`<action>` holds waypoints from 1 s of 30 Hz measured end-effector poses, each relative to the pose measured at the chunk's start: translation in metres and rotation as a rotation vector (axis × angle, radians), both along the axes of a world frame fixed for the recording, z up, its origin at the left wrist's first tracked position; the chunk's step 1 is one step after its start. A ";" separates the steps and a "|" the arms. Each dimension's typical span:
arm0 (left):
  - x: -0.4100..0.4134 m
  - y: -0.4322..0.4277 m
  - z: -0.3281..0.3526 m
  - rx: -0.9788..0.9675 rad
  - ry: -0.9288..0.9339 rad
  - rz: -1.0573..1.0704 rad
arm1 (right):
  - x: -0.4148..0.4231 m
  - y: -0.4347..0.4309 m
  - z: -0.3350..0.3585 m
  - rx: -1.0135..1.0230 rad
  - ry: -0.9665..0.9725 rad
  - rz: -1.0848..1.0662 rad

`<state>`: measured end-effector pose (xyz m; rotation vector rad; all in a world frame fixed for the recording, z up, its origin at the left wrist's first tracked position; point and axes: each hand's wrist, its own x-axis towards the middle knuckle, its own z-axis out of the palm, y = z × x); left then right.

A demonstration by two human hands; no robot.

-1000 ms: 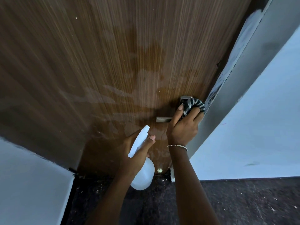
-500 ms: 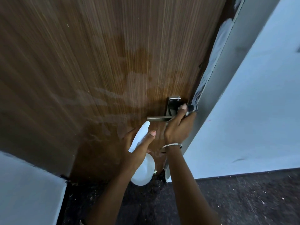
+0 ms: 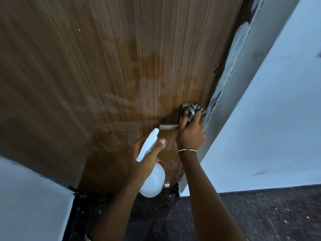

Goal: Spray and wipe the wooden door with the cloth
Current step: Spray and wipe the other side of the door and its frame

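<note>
The brown wooden door (image 3: 104,66) fills the upper view, with wet streaks and darker damp patches around its middle. A metal lever handle (image 3: 169,127) with a square plate sits near the door's right edge. My right hand (image 3: 191,134) grips a black-and-white striped cloth (image 3: 195,110) and presses it against the handle's plate. My left hand (image 3: 144,157) holds a white spray bottle (image 3: 152,181) by its neck, nozzle pointing up toward the door, just below the lever.
A grey door frame (image 3: 243,66) runs along the door's right edge, smeared with white paint. Pale blue walls (image 3: 278,119) stand on the right and lower left. The dark floor (image 3: 260,214) is speckled with dust. A small metal door stop (image 3: 167,185) sits at the door's foot.
My right hand slid the cloth down and in against the door edge, then back up onto the handle plate, where it shows again. The left hand with the bottle stayed put.
</note>
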<state>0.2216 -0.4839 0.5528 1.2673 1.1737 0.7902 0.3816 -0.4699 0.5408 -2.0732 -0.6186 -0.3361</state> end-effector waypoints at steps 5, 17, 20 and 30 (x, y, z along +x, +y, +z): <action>0.002 -0.005 0.005 -0.030 0.005 0.035 | 0.017 -0.005 0.002 0.174 0.486 -0.098; -0.011 -0.012 0.018 0.118 -0.023 0.149 | 0.003 -0.006 -0.026 -0.123 -0.660 0.513; -0.018 -0.016 0.023 0.112 -0.015 0.204 | 0.001 0.012 -0.022 -0.180 -0.732 0.509; -0.006 -0.063 0.037 0.216 -0.001 0.444 | 0.009 0.001 0.002 -0.116 -0.652 0.759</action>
